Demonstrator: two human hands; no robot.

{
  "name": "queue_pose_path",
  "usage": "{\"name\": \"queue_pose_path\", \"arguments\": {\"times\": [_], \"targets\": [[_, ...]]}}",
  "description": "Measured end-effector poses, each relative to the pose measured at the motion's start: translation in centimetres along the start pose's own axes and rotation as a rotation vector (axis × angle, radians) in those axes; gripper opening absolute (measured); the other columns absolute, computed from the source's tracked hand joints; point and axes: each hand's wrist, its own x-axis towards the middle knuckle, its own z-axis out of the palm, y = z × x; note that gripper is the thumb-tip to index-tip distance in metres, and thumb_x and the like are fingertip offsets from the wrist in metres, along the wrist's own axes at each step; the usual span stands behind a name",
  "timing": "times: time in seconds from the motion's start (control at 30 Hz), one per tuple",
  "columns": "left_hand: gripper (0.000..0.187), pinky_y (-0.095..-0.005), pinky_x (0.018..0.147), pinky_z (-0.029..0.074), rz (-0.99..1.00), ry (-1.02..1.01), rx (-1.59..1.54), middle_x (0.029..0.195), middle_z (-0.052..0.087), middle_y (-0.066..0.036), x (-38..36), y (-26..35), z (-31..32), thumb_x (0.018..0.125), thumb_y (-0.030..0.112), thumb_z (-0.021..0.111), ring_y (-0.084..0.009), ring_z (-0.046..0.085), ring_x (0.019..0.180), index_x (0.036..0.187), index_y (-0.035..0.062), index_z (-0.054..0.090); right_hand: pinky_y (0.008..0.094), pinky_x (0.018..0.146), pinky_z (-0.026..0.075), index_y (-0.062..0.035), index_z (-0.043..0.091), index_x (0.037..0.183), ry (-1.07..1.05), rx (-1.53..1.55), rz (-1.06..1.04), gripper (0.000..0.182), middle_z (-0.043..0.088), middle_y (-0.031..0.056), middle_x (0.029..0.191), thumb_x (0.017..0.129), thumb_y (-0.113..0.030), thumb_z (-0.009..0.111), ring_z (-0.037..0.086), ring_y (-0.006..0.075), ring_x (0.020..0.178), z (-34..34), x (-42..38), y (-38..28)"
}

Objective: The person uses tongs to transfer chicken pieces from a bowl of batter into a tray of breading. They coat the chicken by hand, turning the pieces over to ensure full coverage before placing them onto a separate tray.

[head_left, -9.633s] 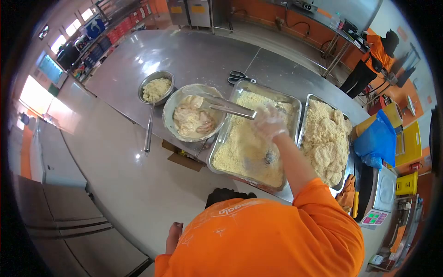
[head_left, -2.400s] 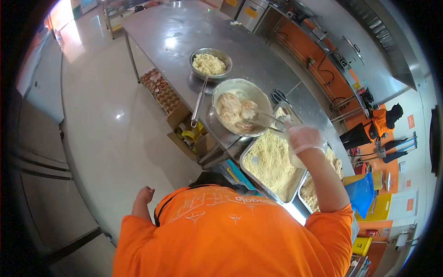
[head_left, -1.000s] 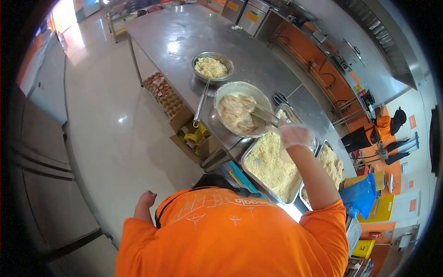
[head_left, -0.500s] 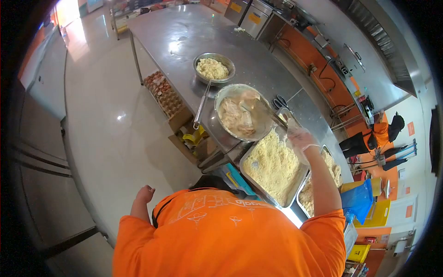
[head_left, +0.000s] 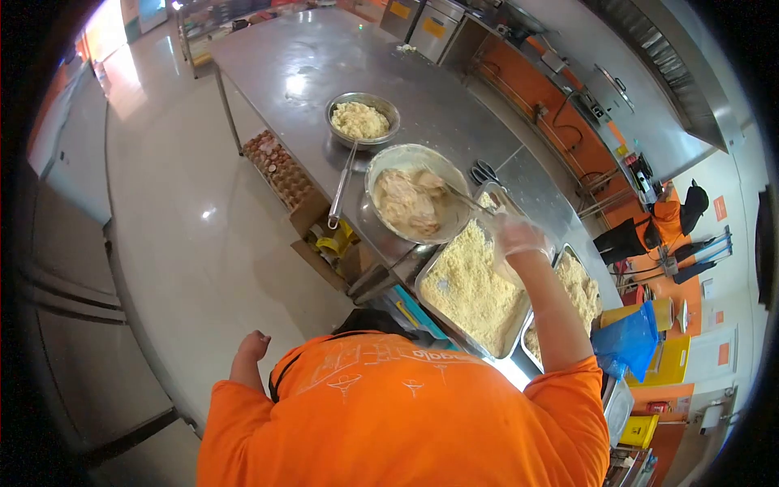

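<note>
My right hand (head_left: 523,237), in a clear plastic glove, is closed around metal tongs (head_left: 471,199). The far end of the tongs touches pale, wet pieces of raw meat that look like chicken (head_left: 406,199) in a wide metal bowl (head_left: 376,213). Beneath the hand lies a metal tray (head_left: 422,288) of pale yellow crumbly coating (head_left: 475,284). A second tray (head_left: 574,284) of coating sits to its right, partly behind my forearm. My left hand (head_left: 254,346) hangs low at my left side over the floor, fingers curled, holding nothing visible.
A smaller bowl of pale crumbly mix (head_left: 359,120) stands on the steel table (head_left: 276,61), with a strainer handle (head_left: 341,191) pointing toward me. Black-handled scissors (head_left: 484,172) lie near the bowl. Egg trays (head_left: 280,172) sit below. Another person (head_left: 657,227) stands at right.
My right hand and the tongs have shifted slightly left and down. The meat in the bowl now sits bunched together under the tongs' tip. My left hand stays about where it was.
</note>
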Motion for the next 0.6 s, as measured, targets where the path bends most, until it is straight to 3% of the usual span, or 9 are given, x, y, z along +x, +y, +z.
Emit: {"name": "queue_pose_path", "arguments": {"times": [0.13, 0.2, 0.23, 0.33, 0.43, 0.47, 0.6], "targets": [[0.040, -0.0387, 0.085, 0.040, -0.004, -0.037, -0.001, 0.106, 0.055, -0.017, 0.0, 0.3, 0.8, 0.081, 0.033, 0.048, -0.0316, 0.050, 0.099, 0.105, 0.0010, 0.051, 0.0387, 0.070, 0.046, -0.0139, 0.045, 0.106, 0.016, -0.076, 0.010, 0.025, 0.060, 0.0137, 0.091, 0.087, -0.022, 0.032, 0.059, 0.0287, 0.083, -0.6, 0.9, -2.1], [0.040, -0.0387, 0.085, 0.040, -0.003, -0.042, -0.009, 0.106, 0.055, -0.017, -0.2, 0.4, 1.3, 0.082, 0.032, 0.048, -0.0317, 0.051, 0.099, 0.106, 0.0008, 0.051, 0.0428, 0.079, 0.040, -0.0032, 0.060, 0.089, 0.111, 0.207, 0.096, 0.063, 0.060, 0.0173, 0.091, 0.085, -0.052, 0.020, 0.055, 0.0347, 0.088, 1.8, 2.8, -2.2], [0.040, -0.0387, 0.085, 0.040, 0.005, -0.052, -0.006, 0.105, 0.055, -0.017, -0.1, 0.2, 1.5, 0.082, 0.032, 0.048, -0.0317, 0.051, 0.099, 0.106, 0.0008, 0.051, 0.0424, 0.079, 0.040, -0.0026, 0.061, 0.087, 0.129, 0.218, 0.060, 0.065, 0.060, 0.0175, 0.089, 0.085, -0.053, 0.020, 0.056, 0.0349, 0.087, 2.5, 3.3, -2.4], [0.040, -0.0386, 0.085, 0.040, 0.021, -0.069, 0.012, 0.104, 0.055, -0.018, 0.4, -0.3, 1.6, 0.081, 0.032, 0.048, -0.0317, 0.051, 0.099, 0.106, 0.0005, 0.051, 0.0422, 0.078, 0.041, -0.0037, 0.059, 0.093, 0.142, 0.203, 0.041, 0.062, 0.061, 0.0170, 0.085, 0.086, -0.051, 0.020, 0.056, 0.0338, 0.085, 2.7, 3.8, -2.6], [0.041, -0.0385, 0.085, 0.040, 0.013, -0.056, 0.010, 0.104, 0.055, -0.018, 1.0, -0.7, 1.5, 0.081, 0.033, 0.049, -0.0320, 0.051, 0.099, 0.105, 0.0001, 0.051, 0.0387, 0.069, 0.045, -0.0114, 0.040, 0.115, 0.063, -0.087, -0.075, 0.035, 0.061, 0.0139, 0.086, 0.086, -0.028, 0.030, 0.059, 0.0284, 0.082, 0.4, 2.4, -2.5], [0.041, -0.0385, 0.084, 0.040, 0.014, -0.050, -0.003, 0.104, 0.055, -0.018, 1.5, -1.2, 1.7, 0.081, 0.033, 0.049, -0.0321, 0.051, 0.099, 0.105, 0.0000, 0.051, 0.0370, 0.064, 0.048, -0.0149, 0.031, 0.125, 0.028, -0.228, -0.144, 0.040, 0.061, 0.0124, 0.087, 0.085, -0.017, 0.034, 0.060, 0.0260, 0.081, -0.9, 1.8, -2.5], [0.041, -0.0382, 0.084, 0.040, 0.011, -0.039, -0.016, 0.104, 0.055, -0.018, 0.6, -0.6, 1.0, 0.081, 0.033, 0.048, -0.0322, 0.051, 0.099, 0.105, -0.0006, 0.050, 0.0390, 0.072, 0.045, -0.0114, 0.045, 0.114, 0.042, 0.066, 0.033, 0.035, 0.060, 0.0158, 0.091, 0.087, -0.029, 0.032, 0.058, 0.0292, 0.087, -3.6, 0.8, -3.4]]}}
